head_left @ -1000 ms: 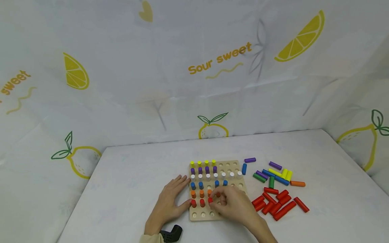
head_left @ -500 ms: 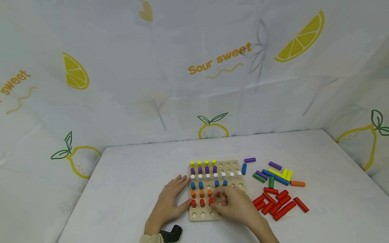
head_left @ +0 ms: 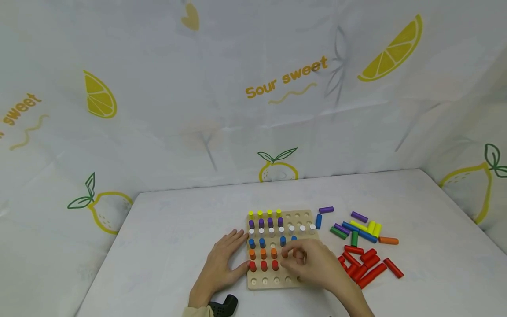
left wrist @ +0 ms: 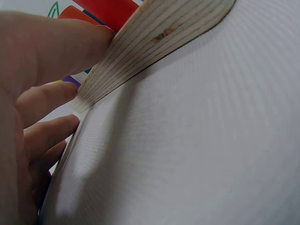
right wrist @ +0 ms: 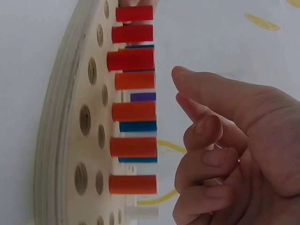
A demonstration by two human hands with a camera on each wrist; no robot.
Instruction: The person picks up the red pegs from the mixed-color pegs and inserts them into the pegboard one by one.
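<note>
Left hand (head_left: 219, 259): grip apart, fingers extended, thumb touching the left edge of the square pale wooden pegboard (head_left: 259, 281). Right hand (head_left: 310, 262): poised over the pegboard's near right part, grip apart, narrow gap between thumb tip and index fingertip, remaining fingers curled. Just beside those tips: three upright red cylindrical pegs (head_left: 264, 265), seated in the second row from the near edge. Behind, row by row: four orange cylindrical pegs (head_left: 263, 253), blue cylindrical pegs (head_left: 251, 243) on either side of a bare hole, seven white cylindrical pegs (head_left: 271, 232), four purple cylindrical pegs (head_left: 270, 223), four yellow cylindrical pegs (head_left: 270, 214). To the right, lying on the white worktop (head_left: 178, 237): loose red pegs (head_left: 372, 275), with loose mixed-colour pegs (head_left: 368, 237) farther back.
</note>
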